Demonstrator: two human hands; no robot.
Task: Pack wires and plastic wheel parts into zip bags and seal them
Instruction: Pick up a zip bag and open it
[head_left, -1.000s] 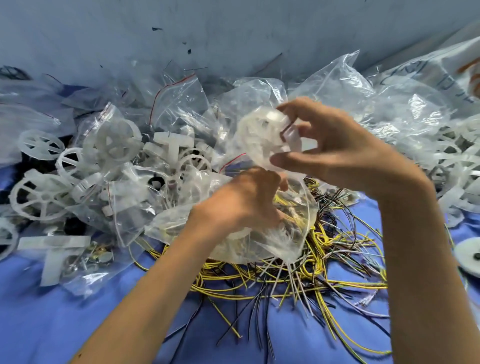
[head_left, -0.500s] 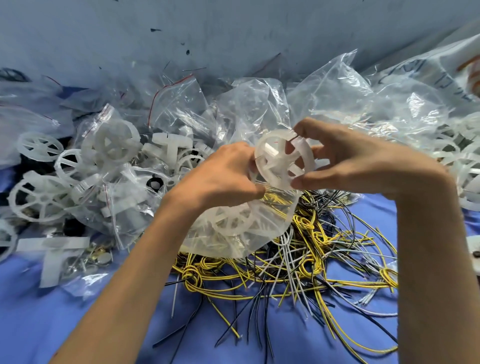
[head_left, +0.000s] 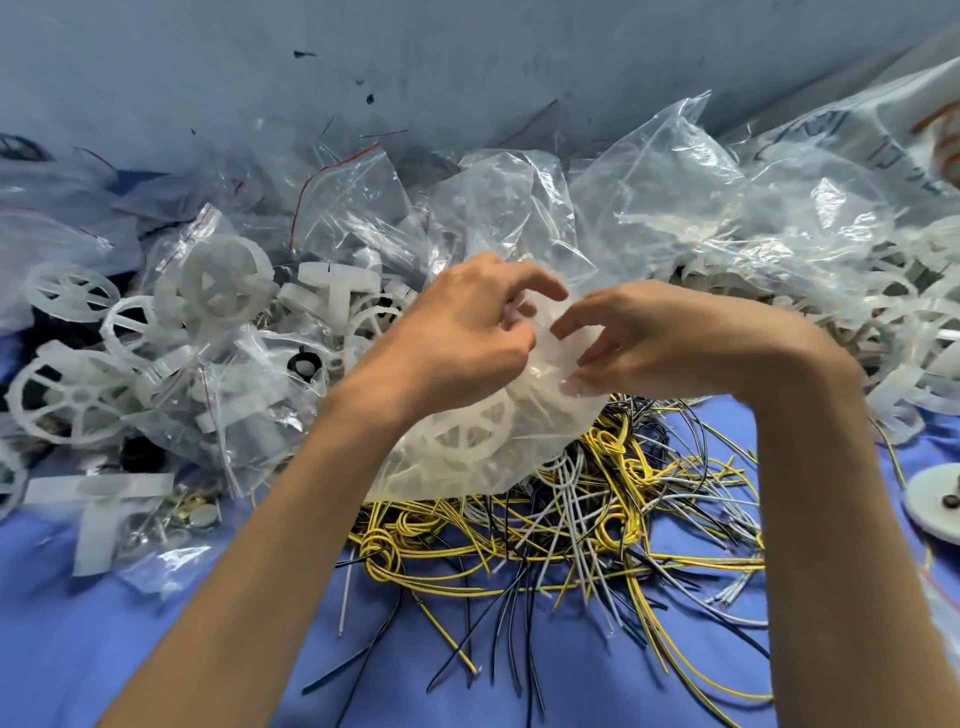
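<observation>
At far left, filled clear bags of white wheels (head_left: 218, 291) lie heaped. Our left hand (head_left: 457, 332) pinches the mouth of the clear zip bag (head_left: 467, 467). The white spoked plastic wheel (head_left: 545, 353), outside half a second ago, is now in. Our right hand (head_left: 670, 338) pinches the other lip; sealing looks next. The yellow, black and grey wires (head_left: 597, 519) lie beneath, unpacked.

Blue cloth (head_left: 130, 639) bears wires (head_left: 597, 525), wheels (head_left: 67, 397), bags (head_left: 358, 208).
</observation>
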